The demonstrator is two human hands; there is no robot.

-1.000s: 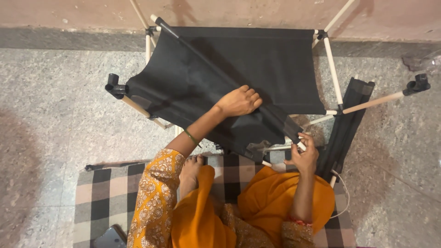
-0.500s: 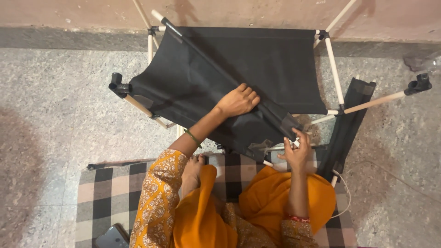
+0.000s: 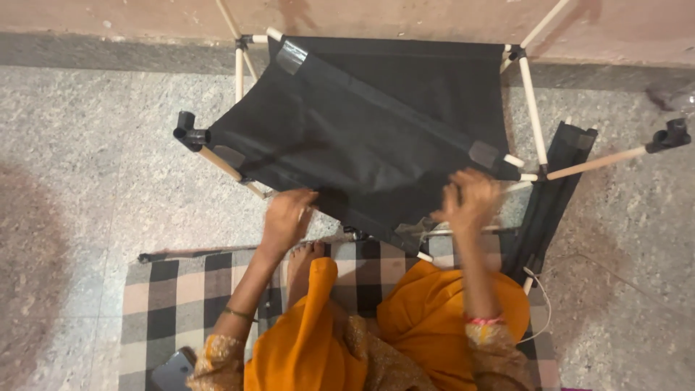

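**Two hands on the black cloth frame**

We sit on a checked mat (image 3: pixel 156 289) on the speckled stone floor (image 3: pixel 87 152), and we look down at a black cloth panel (image 3: pixel 362 137) stretched on a frame of thin white rods (image 3: pixel 532 108). The panel lies just in front of our knees, tilted, with its far edge near the wall.

Our left hand (image 3: pixel 286 217) rests on the near edge of the cloth. Its fingers are bent down over that edge and seem to pinch it. Our right hand (image 3: pixel 470 199) is blurry — it sits by the near right corner, where a rod pokes out of the cloth. The fingers look curled, but we cannot tell if they grip the rod or only touch it.

A black corner joint (image 3: pixel 190 134) sticks out on the left with nothing in its free end. One wooden-looking rod (image 3: pixel 597 163) points off to the right, with another black joint (image 3: pixel 670 134) at its tip.

What could go wrong? We think the frame is wobbly, since some joints hang free. A hard pull on the cloth could pop a rod out of its joint — or slide the cloth sleeve off. A thin white cable (image 3: pixel 543 304) lies by our right knee and could snag.
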